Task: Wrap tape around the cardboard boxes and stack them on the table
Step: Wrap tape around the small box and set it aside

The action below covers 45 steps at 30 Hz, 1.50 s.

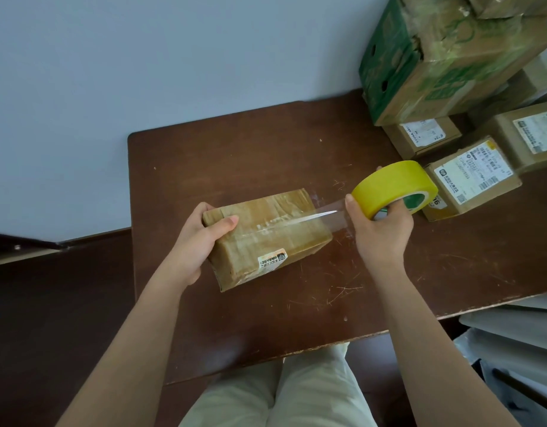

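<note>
Here, box (267,234) between hands, tape roll (394,188) right.

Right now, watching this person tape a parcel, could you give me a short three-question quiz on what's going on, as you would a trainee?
1. True or false: the left hand grips the cardboard box.
2. What does the right hand hold? A) scissors B) yellow tape roll C) a pen
3. Fill in: the stretched tape strip runs from the roll to the ____.

Key: 1 true; 2 B; 3 box.
</note>
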Available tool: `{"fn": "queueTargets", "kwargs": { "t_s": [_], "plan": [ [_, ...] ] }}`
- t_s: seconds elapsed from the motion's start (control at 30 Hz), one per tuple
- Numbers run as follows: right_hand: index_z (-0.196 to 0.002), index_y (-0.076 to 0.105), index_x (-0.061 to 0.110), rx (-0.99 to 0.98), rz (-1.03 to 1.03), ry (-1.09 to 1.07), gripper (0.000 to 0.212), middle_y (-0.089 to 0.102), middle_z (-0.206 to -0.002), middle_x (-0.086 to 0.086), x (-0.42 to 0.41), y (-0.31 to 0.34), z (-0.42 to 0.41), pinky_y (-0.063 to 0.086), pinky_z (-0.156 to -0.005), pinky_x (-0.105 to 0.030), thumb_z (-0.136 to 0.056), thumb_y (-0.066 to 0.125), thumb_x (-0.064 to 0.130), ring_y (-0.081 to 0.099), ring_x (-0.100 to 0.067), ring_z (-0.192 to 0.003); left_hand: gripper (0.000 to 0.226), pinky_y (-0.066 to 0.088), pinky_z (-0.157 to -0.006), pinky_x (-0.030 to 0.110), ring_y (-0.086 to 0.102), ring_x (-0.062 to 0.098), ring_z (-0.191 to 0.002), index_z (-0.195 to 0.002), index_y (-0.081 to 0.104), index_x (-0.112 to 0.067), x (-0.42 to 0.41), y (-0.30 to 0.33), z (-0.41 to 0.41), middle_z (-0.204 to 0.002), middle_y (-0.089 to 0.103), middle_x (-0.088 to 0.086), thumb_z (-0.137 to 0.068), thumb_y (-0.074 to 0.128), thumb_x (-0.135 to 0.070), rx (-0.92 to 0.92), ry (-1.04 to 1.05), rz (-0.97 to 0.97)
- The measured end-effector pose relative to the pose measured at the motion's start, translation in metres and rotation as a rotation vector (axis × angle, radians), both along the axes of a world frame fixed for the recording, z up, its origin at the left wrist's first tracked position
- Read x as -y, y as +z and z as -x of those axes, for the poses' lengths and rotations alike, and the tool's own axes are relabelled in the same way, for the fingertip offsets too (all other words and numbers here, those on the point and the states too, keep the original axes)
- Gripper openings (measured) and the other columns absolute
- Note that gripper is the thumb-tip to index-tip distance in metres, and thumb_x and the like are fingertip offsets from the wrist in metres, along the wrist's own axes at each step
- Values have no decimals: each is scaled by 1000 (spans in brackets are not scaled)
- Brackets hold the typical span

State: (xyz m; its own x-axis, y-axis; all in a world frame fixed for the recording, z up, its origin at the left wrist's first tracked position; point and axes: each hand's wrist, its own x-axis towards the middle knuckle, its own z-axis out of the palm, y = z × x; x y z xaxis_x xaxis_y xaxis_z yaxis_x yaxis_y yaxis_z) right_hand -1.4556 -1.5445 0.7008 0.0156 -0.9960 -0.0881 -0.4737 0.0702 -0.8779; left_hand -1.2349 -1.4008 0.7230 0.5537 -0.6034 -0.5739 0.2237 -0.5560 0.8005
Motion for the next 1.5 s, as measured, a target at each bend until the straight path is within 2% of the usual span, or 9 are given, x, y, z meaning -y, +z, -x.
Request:
{"fn": "queueTargets", "kwargs": {
  "t_s": [0.47,0.7,0.83,0.93,1.07,1.13,1.27,1.4,1.5],
  "plan": [
    [-90,60,11,37,-63,32,27,67,-85,-6,0,-3,-5,51,-72,-27,-85,79,29,64,-18,-77,28,45,-65,35,65,15,-77,-79,45,-23,-5,4,0,-83,68,-6,-80,71,-34,-166,3,120],
    [-88,58,18,-37,-41,59,34,67,-93,-8,-5,-26,-2,53,-88,-48,-83,76,46,64,-29,-91,25,43,-63,30,62,11,-73,-80,48,-24,-6,-8,-4,-81,66,-7,-76,70,-35,-167,-64,133],
    [-88,52,18,-142,-14,5,33,64,-98,-5,-16,-51,-4,32,-111,-62,-86,74,43,53,-24,-107,23,47,-70,31,63,12,-76,-82,52,-20,-6,-27,-6,-84,67,-4,-77,74,-25,-198,-75,125],
    [-82,47,20,-186,-48,-19,34,65,-90,-7,-24,-67,-6,15,-121,-57,-89,72,42,58,-25,-100,13,46,-75,25,63,7,-80,-89,58,-19,-8,-42,-11,-88,67,-7,-89,71,-17,-37,-172,33],
    [-78,48,15,-143,-58,-26,38,63,-85,-9,-26,-76,-14,21,-118,-60,-89,71,42,34,4,-86,9,47,-78,21,61,12,-96,-101,63,-24,-10,-54,-18,-103,65,-4,-96,61,-17,122,-272,-89],
    [-80,51,10,-154,-44,-16,38,63,-86,-10,-25,-79,-16,23,-117,-61,-90,72,39,28,8,-84,17,43,-97,31,52,15,-111,-107,63,-29,-5,-56,-19,-116,58,-3,-97,59,-16,237,-356,-149],
    [-79,52,9,-223,-42,34,43,63,-79,-9,-23,-86,-13,19,-120,-58,-89,69,47,56,-21,-84,47,26,-113,36,33,22,-128,-136,52,-16,19,-44,7,-137,44,5,-92,48,0,675,-480,-221],
    [-78,52,9,-236,-9,33,40,62,-79,-9,-23,-88,-14,24,-117,-60,-89,72,42,44,-8,-81,50,20,-121,46,38,30,-138,-144,42,-7,28,-60,43,-145,47,15,-104,31,-34,1040,-435,-290],
    [-76,48,13,-265,9,57,40,61,-76,-9,-21,-89,-15,19,-119,-59,-89,72,42,54,-21,-80,62,30,-113,49,55,33,-119,-142,46,-7,28,-74,46,-125,61,16,-102,21,-48,1150,-505,-412]
  ]
}}
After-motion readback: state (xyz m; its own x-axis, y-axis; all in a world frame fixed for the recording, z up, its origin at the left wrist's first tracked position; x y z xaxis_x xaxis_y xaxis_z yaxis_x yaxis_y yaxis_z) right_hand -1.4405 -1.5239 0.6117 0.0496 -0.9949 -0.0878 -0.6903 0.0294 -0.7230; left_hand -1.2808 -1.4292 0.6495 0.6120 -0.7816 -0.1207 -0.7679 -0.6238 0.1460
